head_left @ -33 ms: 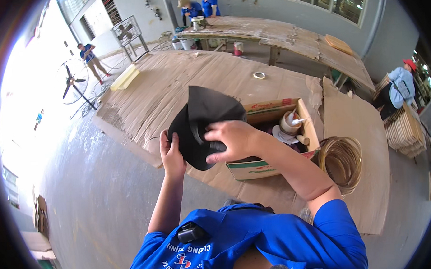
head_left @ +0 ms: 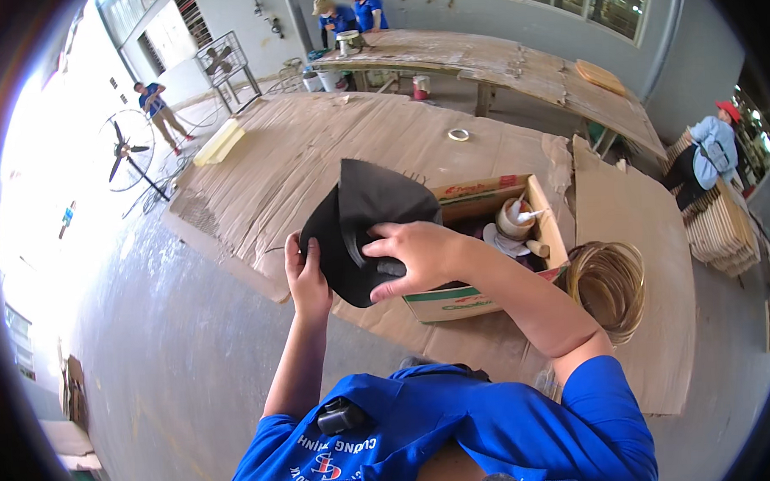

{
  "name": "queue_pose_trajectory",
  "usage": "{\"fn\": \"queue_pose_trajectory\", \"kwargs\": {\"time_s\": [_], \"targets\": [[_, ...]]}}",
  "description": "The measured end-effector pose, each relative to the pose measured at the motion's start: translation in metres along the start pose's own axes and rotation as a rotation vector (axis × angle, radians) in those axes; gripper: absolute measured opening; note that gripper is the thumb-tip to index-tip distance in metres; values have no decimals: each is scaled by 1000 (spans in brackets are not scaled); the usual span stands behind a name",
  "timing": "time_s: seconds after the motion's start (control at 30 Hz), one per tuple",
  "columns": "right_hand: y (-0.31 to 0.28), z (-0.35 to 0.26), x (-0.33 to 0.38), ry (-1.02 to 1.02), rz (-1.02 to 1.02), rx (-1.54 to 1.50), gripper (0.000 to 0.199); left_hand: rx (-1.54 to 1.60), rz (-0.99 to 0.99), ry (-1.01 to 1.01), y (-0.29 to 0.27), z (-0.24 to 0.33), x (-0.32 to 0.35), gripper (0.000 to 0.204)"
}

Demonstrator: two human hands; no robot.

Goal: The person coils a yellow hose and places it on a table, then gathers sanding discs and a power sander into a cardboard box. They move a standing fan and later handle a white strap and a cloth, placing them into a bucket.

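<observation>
My left hand [head_left: 308, 273] grips the left edge of a black cap [head_left: 388, 194], thumb on the near side. The cap is tilted, its curved brim toward my left hand and its soft dark panel standing up behind. My right hand [head_left: 424, 258] lies against the cap's lower right part, thumb and fingers curled around a grey-black patch there. Under and behind my right forearm stands an open cardboard box [head_left: 442, 306]. Inside it are a round container [head_left: 513, 221] with white nozzles, a wooden handle end [head_left: 538, 248] and dark things partly hidden by my hand.
Beside the box lies a coil of amber tubing [head_left: 609, 292] on cardboard sheeting [head_left: 314, 150]. A tape roll [head_left: 458, 134] lies farther off. Beyond is a long workbench [head_left: 480, 55] with two people behind it. A person [head_left: 712, 148] sits at right near stacked slats; a fan [head_left: 123, 150] stands left.
My right hand's spread fingers have settled closer on the cap, with the thumb slightly lower. My left hand keeps its grip. The view has shifted slightly.
</observation>
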State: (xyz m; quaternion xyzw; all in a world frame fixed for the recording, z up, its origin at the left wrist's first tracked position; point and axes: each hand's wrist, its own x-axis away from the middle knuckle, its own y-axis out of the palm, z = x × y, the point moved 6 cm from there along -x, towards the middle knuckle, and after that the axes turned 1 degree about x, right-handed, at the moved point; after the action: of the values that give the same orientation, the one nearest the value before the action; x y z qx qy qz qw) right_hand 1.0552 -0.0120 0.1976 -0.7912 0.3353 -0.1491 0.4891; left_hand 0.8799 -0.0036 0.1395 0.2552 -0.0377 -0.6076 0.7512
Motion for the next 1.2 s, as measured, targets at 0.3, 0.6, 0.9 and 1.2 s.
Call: {"fn": "queue_pose_trajectory", "kwargs": {"time_s": [0.3, 0.6, 0.9, 1.2], "targets": [[-19, 46, 37, 150, 674, -1198, 46, -253, -817, 397, 121, 19, 42, 67], [8, 102, 64, -108, 938, -2062, 67, -182, -1057, 246, 157, -27, 33, 65], [88, 167, 32, 505, 690, -1880, 69, -1088, -767, 569, 173, -77, 43, 72], [24, 174, 233, 521, 788, -602, 29, -1237, -980, 5, 170, -147, 40, 50]]}}
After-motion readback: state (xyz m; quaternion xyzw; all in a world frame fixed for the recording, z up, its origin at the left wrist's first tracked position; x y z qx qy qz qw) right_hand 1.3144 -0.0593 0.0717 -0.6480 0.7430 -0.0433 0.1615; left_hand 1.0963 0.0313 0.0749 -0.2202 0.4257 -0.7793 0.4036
